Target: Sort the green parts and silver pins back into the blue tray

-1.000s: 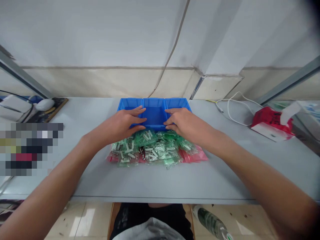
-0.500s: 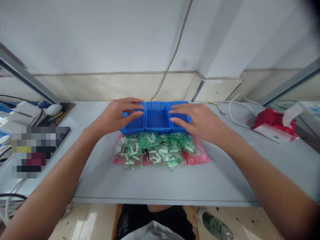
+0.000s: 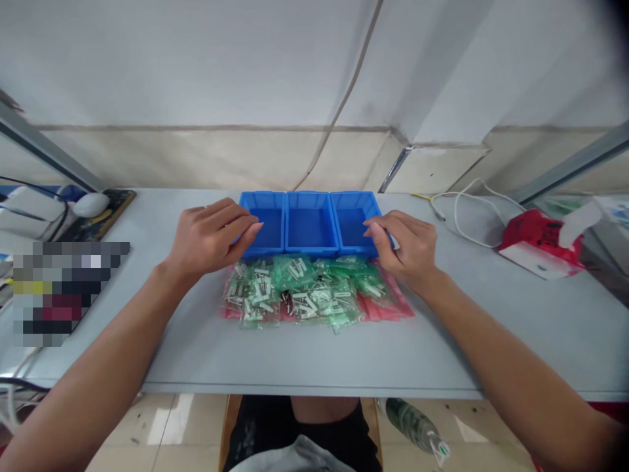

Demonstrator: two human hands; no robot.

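Note:
Three blue plastic bins (image 3: 310, 251) stand side by side at the back of the table, and nothing shows inside them. My left hand (image 3: 211, 237) is beside the left bin, its fingers curled in toward the thumb and nothing visible in them. At the right bin's outer side, my right hand (image 3: 405, 249) is likewise curled closed, with no held thing showing. In front of the bins lies a pile of small clear-green plastic bags (image 3: 304, 305) with white and metallic pieces inside. Beneath the pile is a pink plastic sheet or bag (image 3: 396, 308).
A red tissue pack (image 3: 535, 236) and a white cable (image 3: 457, 219) are at the right. On the left are a white mouse (image 3: 91, 205), chargers and a blurred-out flat item (image 3: 69, 288). A plastic bottle (image 3: 413, 423) lies on the floor.
Both hands have drawn outward from above the side bins, and their spread fingers have curled closed. The bins and the bags look the same; the view has shifted slightly.

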